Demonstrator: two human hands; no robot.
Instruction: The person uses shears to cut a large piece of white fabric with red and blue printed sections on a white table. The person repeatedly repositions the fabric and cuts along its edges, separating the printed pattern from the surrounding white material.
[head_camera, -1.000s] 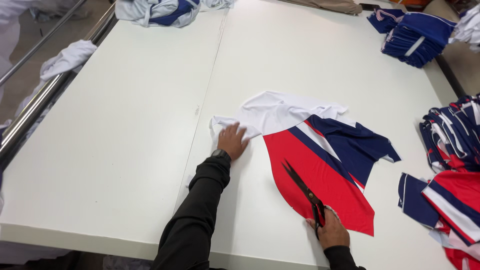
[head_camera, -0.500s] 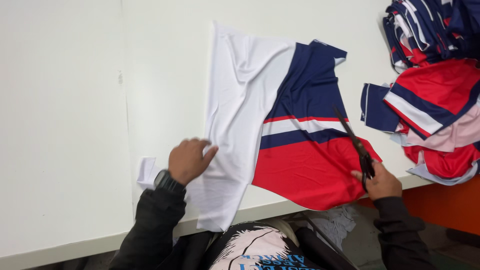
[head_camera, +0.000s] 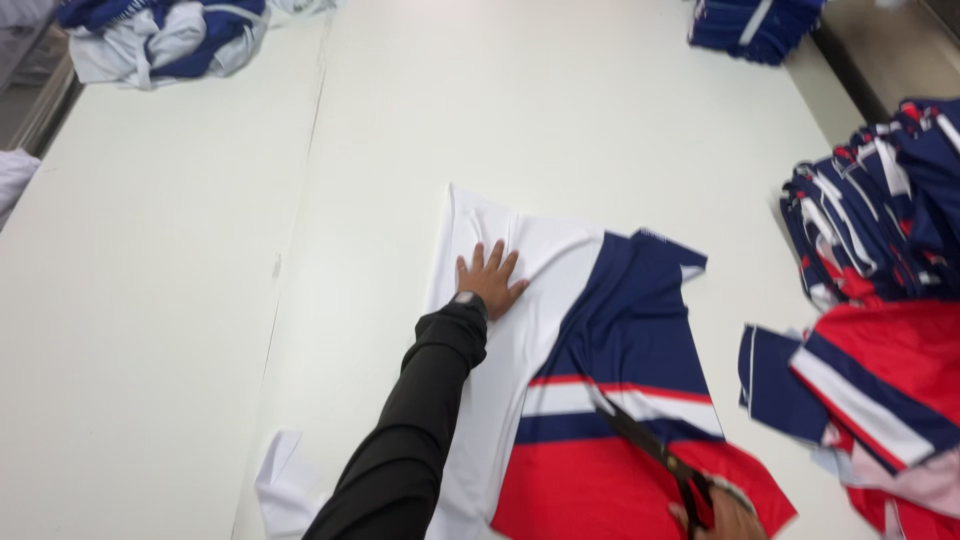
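Note:
A fabric panel (head_camera: 600, 380) in white, navy and red lies flat on the white table (head_camera: 200, 300). My left hand (head_camera: 489, 279) presses flat on its white part, fingers spread. At the bottom edge of the view my right hand (head_camera: 722, 515) grips black scissors (head_camera: 650, 452), whose blades lie on the panel's red and white stripes, pointing up-left. Only part of the right hand shows.
A pile of cut red, white and navy pieces (head_camera: 880, 330) fills the right side. Folded navy pieces (head_camera: 750, 25) sit at the far right, and a bundle of white and blue cloth (head_camera: 160, 40) at the far left. A white scrap (head_camera: 285, 485) lies near the front edge.
My left hand has slid farther up the white part of the panel. The view has shifted, and the scissors still rest on the panel's striped area.

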